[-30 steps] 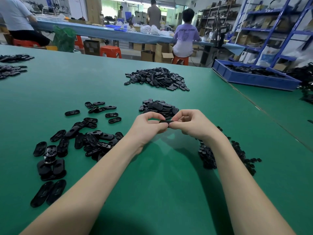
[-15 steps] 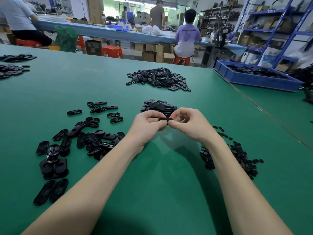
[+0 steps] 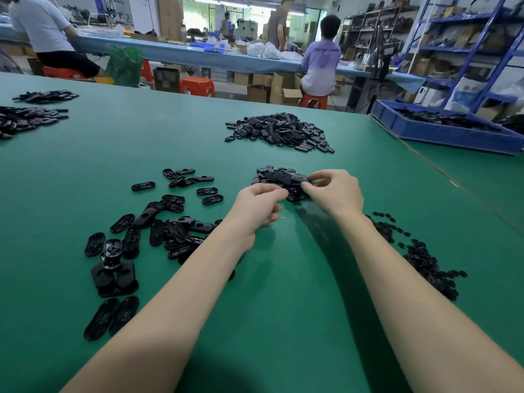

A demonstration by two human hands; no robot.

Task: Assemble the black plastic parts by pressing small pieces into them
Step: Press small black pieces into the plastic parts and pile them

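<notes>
Left hand: I see my left hand [image 3: 259, 205] just near of the small middle pile, fingers curled, thumb and forefinger pressed together at the pile's near edge. Whether they pinch a piece I cannot tell; the tips merge with the black parts.
Right hand: my right hand [image 3: 334, 192] sits at the right edge of the same pile, fingers curled, thumb and fingertips closing on a black part at the heap's rim. It looks like a pinch, but I cannot make out one separate piece.
Middle pile [image 3: 279, 180]: a small heap of black plastic parts, directly far of both hands, touching the fingertips of each.
Far pile [image 3: 279, 131]: a larger mound of the same black parts, well beyond the hands, toward the table's far edge.
Oval parts [image 3: 170, 225]: flat black ovals scattered to the left of my left forearm, some overlapping, a few lying singly farther out.
Small pieces [image 3: 425, 262]: a loose trail of tiny black bits to the right of my right forearm.
Left-edge piles [image 3: 25, 119]: two more dark heaps at the far left of the table.
Table [image 3: 283, 293]: green surface under everything.
Blue tray [image 3: 442, 131]: at the far right, holding more black parts.
Background: people seated at a long blue bench [image 3: 198, 55], with shelving at the far right.
</notes>
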